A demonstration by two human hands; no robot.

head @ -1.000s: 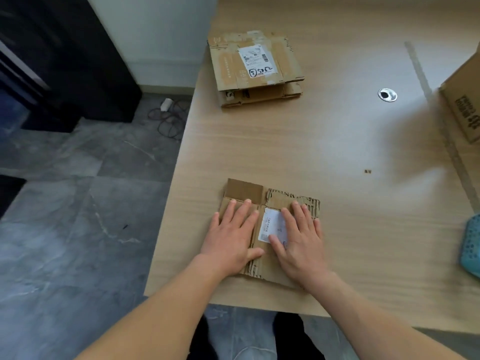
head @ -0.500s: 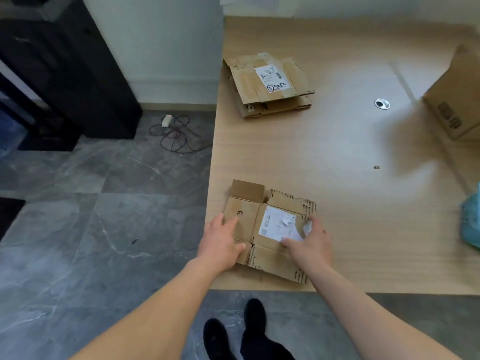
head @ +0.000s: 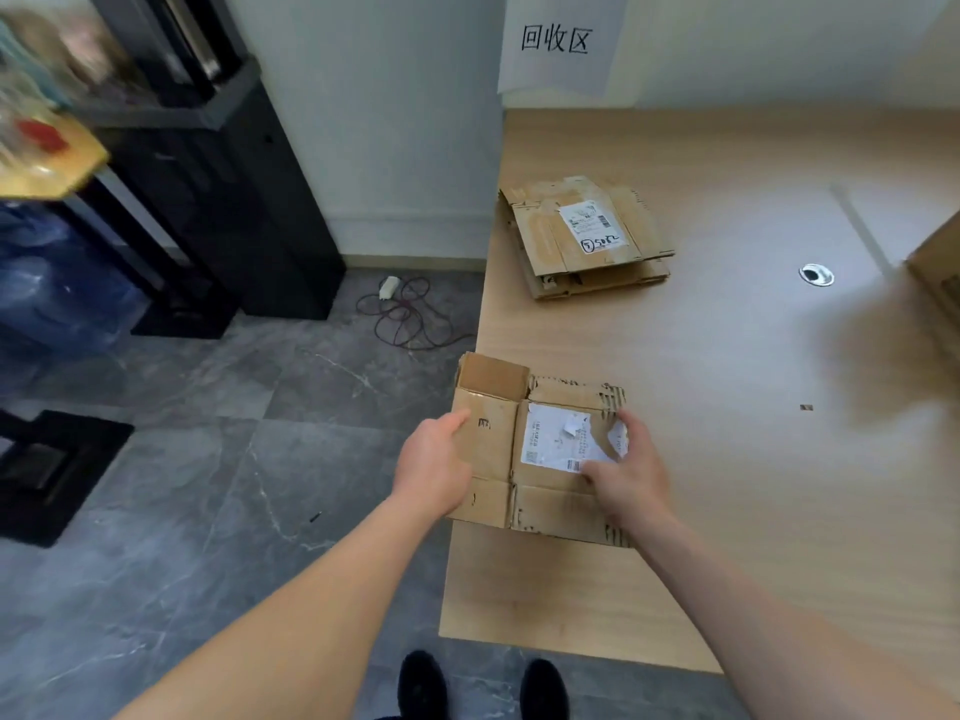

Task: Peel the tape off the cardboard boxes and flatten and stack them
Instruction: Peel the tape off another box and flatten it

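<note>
Shifted from pressing flat, our left hand point(head: 434, 470) and right hand point(head: 628, 475) now grip the flattened box point(head: 496, 449) by its nine and three o'clock edges over the table point(head: 727, 459) rim; seemingly light, crease-floppy, best carried two-sided.

Entry one, logged from my remote station: left forearm point(head: 311, 589) and right forearm point(head: 753, 605), both uncovered from the near frame edge to the wrist, each ending in a bare hand, left hand point(head: 434, 470) and right hand point(head: 628, 470). Entry two: one pair of plain black footwear with rounded toes, left shoe point(head: 422, 683) and right shoe point(head: 543, 688), seen from above at the near edge.
</note>
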